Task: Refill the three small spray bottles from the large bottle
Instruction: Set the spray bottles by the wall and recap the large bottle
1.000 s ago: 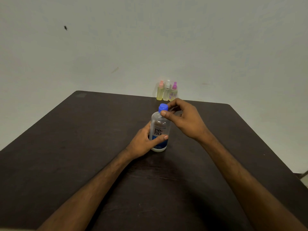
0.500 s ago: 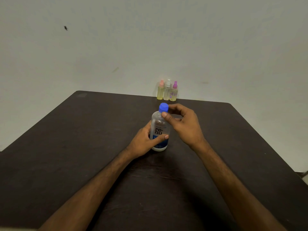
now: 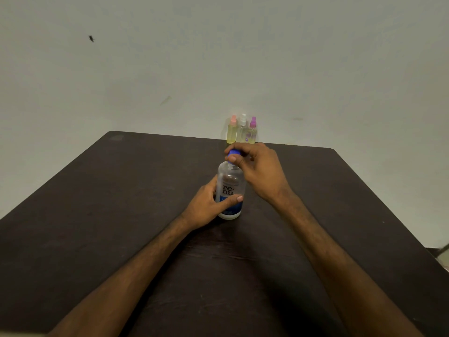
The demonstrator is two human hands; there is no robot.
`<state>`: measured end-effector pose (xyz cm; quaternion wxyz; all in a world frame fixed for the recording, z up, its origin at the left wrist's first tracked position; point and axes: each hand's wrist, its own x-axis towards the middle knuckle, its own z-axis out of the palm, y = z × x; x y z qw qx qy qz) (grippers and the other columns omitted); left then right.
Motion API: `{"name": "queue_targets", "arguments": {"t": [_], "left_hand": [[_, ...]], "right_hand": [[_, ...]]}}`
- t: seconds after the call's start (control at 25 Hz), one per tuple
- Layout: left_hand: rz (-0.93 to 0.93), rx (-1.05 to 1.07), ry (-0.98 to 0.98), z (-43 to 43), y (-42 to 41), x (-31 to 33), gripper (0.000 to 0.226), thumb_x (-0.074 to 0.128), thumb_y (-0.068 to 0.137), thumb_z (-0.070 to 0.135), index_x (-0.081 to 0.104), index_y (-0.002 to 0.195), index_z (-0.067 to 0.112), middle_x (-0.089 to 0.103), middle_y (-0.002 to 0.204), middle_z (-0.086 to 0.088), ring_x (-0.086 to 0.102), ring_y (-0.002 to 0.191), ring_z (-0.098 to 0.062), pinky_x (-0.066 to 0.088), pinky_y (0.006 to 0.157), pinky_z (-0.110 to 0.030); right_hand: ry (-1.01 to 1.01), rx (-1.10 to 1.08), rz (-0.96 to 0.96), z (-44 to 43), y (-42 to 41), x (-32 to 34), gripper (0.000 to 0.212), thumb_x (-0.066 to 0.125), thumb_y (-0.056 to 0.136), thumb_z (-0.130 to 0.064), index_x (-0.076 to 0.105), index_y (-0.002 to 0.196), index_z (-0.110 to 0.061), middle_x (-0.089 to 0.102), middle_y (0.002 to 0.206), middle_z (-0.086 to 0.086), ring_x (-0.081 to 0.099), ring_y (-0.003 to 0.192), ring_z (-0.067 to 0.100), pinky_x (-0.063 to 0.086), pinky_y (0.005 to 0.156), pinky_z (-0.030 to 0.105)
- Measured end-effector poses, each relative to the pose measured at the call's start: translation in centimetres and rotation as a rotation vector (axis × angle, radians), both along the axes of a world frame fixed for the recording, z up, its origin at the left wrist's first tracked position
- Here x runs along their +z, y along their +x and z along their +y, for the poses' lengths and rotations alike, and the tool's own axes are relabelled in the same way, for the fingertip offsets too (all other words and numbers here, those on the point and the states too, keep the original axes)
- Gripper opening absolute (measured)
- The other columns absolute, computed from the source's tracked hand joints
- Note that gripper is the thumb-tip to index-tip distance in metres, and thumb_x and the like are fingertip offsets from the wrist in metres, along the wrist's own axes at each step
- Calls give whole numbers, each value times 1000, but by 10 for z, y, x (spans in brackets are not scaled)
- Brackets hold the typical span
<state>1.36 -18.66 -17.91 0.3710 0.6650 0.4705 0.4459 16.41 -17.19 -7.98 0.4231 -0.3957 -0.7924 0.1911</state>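
The large clear bottle [image 3: 229, 188] with a blue and white label stands upright in the middle of the dark table [image 3: 121, 215]. My left hand [image 3: 206, 205] grips its lower body, thumb across the label. My right hand [image 3: 260, 171] comes from the right and its thumb and fingers pinch the blue cap [image 3: 233, 154] on top. Three small spray bottles stand side by side at the table's far edge against the wall: one with a pink top [image 3: 232, 130], one with a white top [image 3: 242, 129], one with a magenta top [image 3: 252, 131]. All three hold pale yellowish liquid.
A pale wall [image 3: 218, 57] rises directly behind the table. The table's right edge drops off toward a strip of floor [image 3: 441, 256] at the lower right. Both of my forearms lie over the near half of the table.
My right hand has closed its fingers over the blue cap, which now shows less than before. The bottle and my left hand have stayed in place.
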Motion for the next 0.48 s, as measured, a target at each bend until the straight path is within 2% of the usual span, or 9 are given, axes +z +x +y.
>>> {"name": "queue_targets", "arguments": {"t": [0.04, 0.16, 0.24, 0.28, 0.36, 0.44, 0.48], "left_hand": [[4, 3, 7, 0, 0, 0, 67, 70, 75, 57, 47, 134, 34, 66, 122, 12, 64, 113, -2, 53, 90, -19], [7, 17, 20, -2, 0, 0, 66, 72, 77, 56, 50, 133, 29, 68, 120, 10, 65, 111, -2, 55, 88, -19], [2, 29, 10, -3, 0, -1, 61, 73, 79, 51, 52, 132, 29, 68, 119, 9, 66, 110, -4, 56, 91, -23], [7, 31, 6, -5, 2, 1, 60, 73, 78, 52, 51, 131, 30, 68, 120, 9, 66, 111, -5, 56, 91, -24], [17, 30, -4, -7, 2, 4, 62, 72, 75, 54, 48, 130, 36, 67, 121, 11, 65, 112, -5, 54, 90, -23], [9, 9, -20, -7, -2, 5, 70, 76, 76, 51, 43, 136, 37, 65, 125, 10, 64, 116, -6, 54, 93, -24], [9, -4, -19, -8, -5, 4, 75, 79, 76, 49, 41, 139, 36, 64, 127, 10, 63, 117, -7, 54, 95, -25]], "right_hand": [[9, -35, -48, -1, -1, 2, 16, 64, 92, -21, 72, 105, -15, 67, 100, -4, 53, 92, -8, 41, 81, 6], [56, -155, -160, -4, -8, 1, 18, 63, 93, -29, 70, 106, -20, 68, 102, -1, 54, 101, 13, 48, 90, 34], [70, -192, -164, -5, -10, -3, 22, 62, 93, -33, 69, 109, -20, 68, 102, -2, 57, 100, 15, 50, 90, 40], [59, -178, -120, -8, -8, -6, 26, 62, 92, -34, 68, 113, -20, 67, 102, -4, 58, 98, 12, 51, 90, 37], [0, -100, -2, -12, -2, -10, 38, 64, 92, -33, 62, 127, -20, 65, 104, -9, 58, 94, 1, 48, 89, 17], [-76, -34, 142, -17, 7, -20, 57, 67, 90, -32, 47, 143, -26, 66, 112, -11, 59, 101, -4, 41, 84, 2], [-109, -24, 206, -18, 11, -27, 67, 68, 88, -33, 38, 149, -28, 66, 117, -11, 59, 108, -4, 39, 84, 0]]}}
